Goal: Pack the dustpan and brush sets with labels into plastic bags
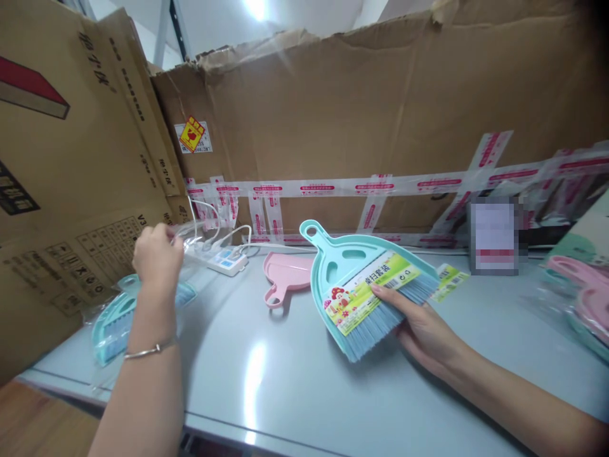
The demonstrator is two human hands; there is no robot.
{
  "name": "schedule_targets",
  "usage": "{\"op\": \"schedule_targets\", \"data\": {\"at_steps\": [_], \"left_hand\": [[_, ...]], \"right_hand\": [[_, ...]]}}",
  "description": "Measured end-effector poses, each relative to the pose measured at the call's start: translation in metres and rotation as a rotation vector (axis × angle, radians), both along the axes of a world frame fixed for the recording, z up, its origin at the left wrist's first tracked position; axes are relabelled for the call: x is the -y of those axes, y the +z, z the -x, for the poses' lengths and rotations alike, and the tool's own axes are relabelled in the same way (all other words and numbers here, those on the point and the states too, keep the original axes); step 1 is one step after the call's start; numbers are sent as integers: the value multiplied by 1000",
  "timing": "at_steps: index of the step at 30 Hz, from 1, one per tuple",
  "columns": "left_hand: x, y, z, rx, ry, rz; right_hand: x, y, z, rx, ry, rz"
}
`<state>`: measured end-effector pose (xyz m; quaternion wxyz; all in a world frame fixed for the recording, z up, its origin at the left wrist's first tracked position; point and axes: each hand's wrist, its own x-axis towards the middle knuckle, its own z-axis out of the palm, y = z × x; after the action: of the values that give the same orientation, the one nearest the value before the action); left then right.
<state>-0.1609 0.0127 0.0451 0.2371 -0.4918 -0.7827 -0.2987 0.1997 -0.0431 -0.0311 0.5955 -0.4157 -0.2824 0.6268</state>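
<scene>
My right hand grips a mint-green dustpan with a blue-bristled hand brush lying in it. A printed yellow-green label crosses the set, my thumb resting on its edge. At the left my left hand is closed, pinching what looks like a clear plastic bag. Below that arm lies another mint dustpan with a brush, partly wrapped in clear plastic and partly hidden by the forearm. A pink dustpan rests on the table behind the held set.
A white power strip with plugged-in cables sits by the large taped cardboard box along the back. Another carton stands at the left. Pink and mint plastic-wrapped pieces lie at the right, near a blurred upright card. The grey table reflects light.
</scene>
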Motion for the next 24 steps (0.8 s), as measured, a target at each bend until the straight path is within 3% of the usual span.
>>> {"op": "schedule_targets", "data": {"at_steps": [3,8,12,19,24], "left_hand": [[3,4,-52,-156,-199,-117],[6,-13,-111,-257,-437,102],[6,-24,-122,-165,-582,220],[0,-24,-116,-52,-607,137],[6,-32,-132,-132,-704,230]], "right_hand": [[4,3,-1,16,48,6],[13,4,-3,7,257,-15],[19,6,-2,97,352,-12],[16,8,-1,176,273,58],[13,2,3,143,277,127]]}}
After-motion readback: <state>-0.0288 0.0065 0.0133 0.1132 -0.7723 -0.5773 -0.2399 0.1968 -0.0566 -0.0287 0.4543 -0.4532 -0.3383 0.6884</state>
